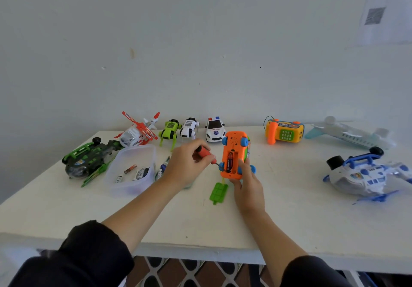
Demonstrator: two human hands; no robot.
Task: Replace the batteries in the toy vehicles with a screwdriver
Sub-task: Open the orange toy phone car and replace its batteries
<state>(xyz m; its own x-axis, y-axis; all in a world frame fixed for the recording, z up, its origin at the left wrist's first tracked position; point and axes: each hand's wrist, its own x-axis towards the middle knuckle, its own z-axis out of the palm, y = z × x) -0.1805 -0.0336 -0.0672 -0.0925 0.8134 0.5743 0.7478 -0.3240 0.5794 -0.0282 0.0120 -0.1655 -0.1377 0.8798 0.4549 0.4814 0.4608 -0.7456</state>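
An orange toy car (234, 151) with blue wheels lies upside down near the middle of the white table (289, 208). Its battery bay is open and a dark battery (229, 161) shows inside. My right hand (246, 183) holds the car's near end. My left hand (186, 164) grips a red-handled screwdriver (205, 154), whose tip points at the car's left side by a blue wheel. The green battery cover (218, 193) lies on the table just in front of the car.
A clear plastic tub (131, 171) with several batteries stands left of my left hand, with more batteries (161, 171) beside it. Toy helicopters, robot dogs, a police car (214, 129), a toy phone (284, 131) and planes line the back and sides.
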